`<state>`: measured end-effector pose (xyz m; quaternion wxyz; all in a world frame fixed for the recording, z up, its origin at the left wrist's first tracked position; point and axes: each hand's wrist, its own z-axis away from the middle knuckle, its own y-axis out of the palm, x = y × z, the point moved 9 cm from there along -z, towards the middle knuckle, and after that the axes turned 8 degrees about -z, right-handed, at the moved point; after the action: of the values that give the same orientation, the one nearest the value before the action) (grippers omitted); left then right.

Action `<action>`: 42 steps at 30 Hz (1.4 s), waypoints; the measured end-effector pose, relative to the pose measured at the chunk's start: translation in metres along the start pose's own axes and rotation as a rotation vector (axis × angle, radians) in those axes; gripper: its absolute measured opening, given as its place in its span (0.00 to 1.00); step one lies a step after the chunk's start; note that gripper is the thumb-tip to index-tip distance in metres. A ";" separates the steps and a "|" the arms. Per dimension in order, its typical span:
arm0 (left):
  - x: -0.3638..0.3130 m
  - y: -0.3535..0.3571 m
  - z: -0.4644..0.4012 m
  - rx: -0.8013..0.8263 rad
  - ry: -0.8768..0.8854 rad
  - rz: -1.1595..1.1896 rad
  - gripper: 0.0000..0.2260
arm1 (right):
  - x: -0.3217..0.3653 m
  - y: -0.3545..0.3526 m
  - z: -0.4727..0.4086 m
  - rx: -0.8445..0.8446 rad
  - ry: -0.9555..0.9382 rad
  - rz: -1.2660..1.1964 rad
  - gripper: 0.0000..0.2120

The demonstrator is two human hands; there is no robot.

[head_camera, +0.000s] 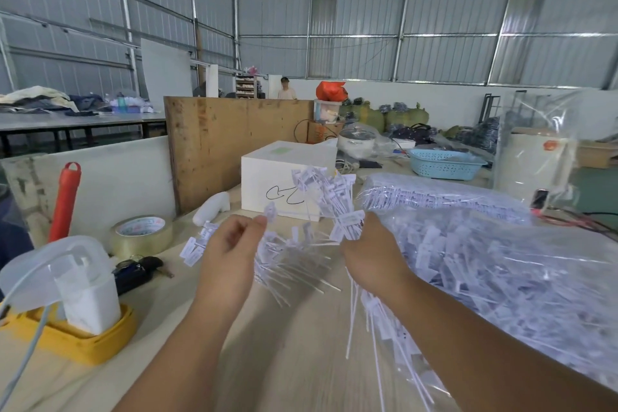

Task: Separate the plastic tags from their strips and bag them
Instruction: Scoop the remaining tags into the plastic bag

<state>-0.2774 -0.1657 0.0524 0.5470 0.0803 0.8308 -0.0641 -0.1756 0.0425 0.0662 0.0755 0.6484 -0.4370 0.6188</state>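
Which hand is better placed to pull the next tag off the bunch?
Probably left. The left hand already pinches a single tag at its fingertips, while the right hand grips the bunch of tag strips and steadies it.

tape roll (142, 235) left on surface (301, 361), box (287, 177) behind centre, bagged tags (501, 261) right, basket (446, 164) behind them

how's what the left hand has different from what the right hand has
The left hand pinches one plastic tag between thumb and fingertip; the right hand grips a whole bundle of tags. The single tag's thin tail runs level toward the right hand; the bundle fans upward, tails hanging below the fist. Both are white plastic tags, held above the table.
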 end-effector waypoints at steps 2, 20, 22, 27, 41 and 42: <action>0.005 0.003 0.000 0.020 -0.029 0.017 0.13 | 0.003 -0.007 0.007 -0.024 -0.043 0.027 0.17; -0.028 0.128 0.060 0.690 -0.237 0.235 0.25 | 0.040 -0.025 0.066 -0.016 -0.382 0.178 0.25; -0.032 0.137 0.057 0.639 -0.318 0.345 0.23 | 0.041 -0.020 0.072 0.005 -0.416 0.244 0.25; -0.031 0.154 0.053 0.536 -0.524 0.547 0.10 | 0.035 -0.013 0.073 0.038 -0.445 0.404 0.30; 0.007 0.133 0.034 0.173 -0.602 0.545 0.09 | 0.002 -0.021 0.087 -0.059 -0.458 0.527 0.34; 0.008 0.130 0.033 0.143 -0.599 0.539 0.10 | 0.001 -0.021 0.087 -0.056 -0.449 0.571 0.29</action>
<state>-0.2243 -0.0443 0.0294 0.7550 0.3108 0.5775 0.0034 -0.0977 -0.0004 0.0573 -0.1805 0.6177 -0.6229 0.4449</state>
